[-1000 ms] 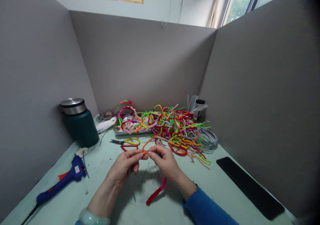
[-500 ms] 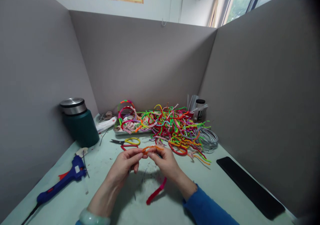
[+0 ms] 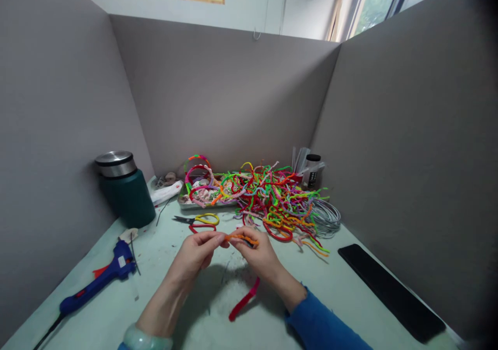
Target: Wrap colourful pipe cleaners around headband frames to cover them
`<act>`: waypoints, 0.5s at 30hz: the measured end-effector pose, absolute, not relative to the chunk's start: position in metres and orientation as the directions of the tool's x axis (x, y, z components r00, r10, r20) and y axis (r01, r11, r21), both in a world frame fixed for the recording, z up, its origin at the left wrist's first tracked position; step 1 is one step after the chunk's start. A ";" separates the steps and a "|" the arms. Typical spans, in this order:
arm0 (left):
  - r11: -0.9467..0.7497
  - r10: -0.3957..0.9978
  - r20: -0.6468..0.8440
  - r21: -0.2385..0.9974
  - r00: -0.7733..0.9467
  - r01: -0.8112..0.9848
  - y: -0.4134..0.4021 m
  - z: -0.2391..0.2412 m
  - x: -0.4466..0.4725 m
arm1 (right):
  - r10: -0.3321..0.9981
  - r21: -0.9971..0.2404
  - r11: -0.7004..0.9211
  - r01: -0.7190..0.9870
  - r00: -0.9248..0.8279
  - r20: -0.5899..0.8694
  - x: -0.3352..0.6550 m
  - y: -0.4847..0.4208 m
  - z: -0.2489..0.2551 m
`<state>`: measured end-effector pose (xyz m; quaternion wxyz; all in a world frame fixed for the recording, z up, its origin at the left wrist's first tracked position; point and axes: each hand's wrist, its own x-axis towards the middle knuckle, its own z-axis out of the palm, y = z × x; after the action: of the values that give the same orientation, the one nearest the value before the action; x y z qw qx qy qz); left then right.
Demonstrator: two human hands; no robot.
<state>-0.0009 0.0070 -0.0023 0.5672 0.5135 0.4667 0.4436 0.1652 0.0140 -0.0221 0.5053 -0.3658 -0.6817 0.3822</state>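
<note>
Between my two hands is an orange pipe cleaner [image 3: 241,237], low over the middle of the table. My left hand [image 3: 197,251] pinches one end between thumb and fingers. My right hand [image 3: 254,251] is closed on the other part, which lies along its fingers. The fingertips of both hands nearly meet. Below my right wrist hangs or lies a pink and red pipe cleaner piece [image 3: 243,302]; its upper end is partly hidden by the hand. Scissors with yellow and red handles [image 3: 202,220] lie just beyond my left hand.
A tangled heap of colourful pipe cleaners [image 3: 272,192] spills from a metal tray [image 3: 184,205]. To its right are a grey wire coil [image 3: 326,218] and a black-lidded jar [image 3: 312,169]. A blue glue gun [image 3: 105,277] and green flask [image 3: 128,199] stand left, a black strip [image 3: 389,290] right.
The orange pipe cleaner has come down from an arch above the fingers to lie flatter along my right hand. Both hands remain in nearly the same place.
</note>
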 end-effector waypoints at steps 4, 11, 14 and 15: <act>0.096 0.983 -0.092 0.995 0.156 -0.014 0.008 -0.004 -0.002 | 0.877 -0.879 0.457 0.137 -0.235 0.419 0.165 0.012 -0.021; 0.112 0.985 -0.102 0.992 0.140 -0.066 0.006 -0.001 0.003 | 0.881 -0.892 0.443 0.092 -0.229 0.415 0.165 0.014 -0.022; 0.084 0.990 -0.078 0.995 0.115 -0.047 0.005 0.000 0.005 | 0.890 -0.896 0.433 0.097 -0.203 0.408 0.165 0.014 -0.021; 0.056 0.993 -0.053 0.998 0.102 -0.029 0.005 -0.001 0.005 | 0.895 -0.900 0.424 0.100 -0.198 0.400 0.165 0.015 -0.021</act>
<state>0.0053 0.0052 -0.0008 0.5459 0.5029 0.4796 0.4680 0.1645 0.0145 -0.0211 0.5128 -0.3713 -0.6702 0.3874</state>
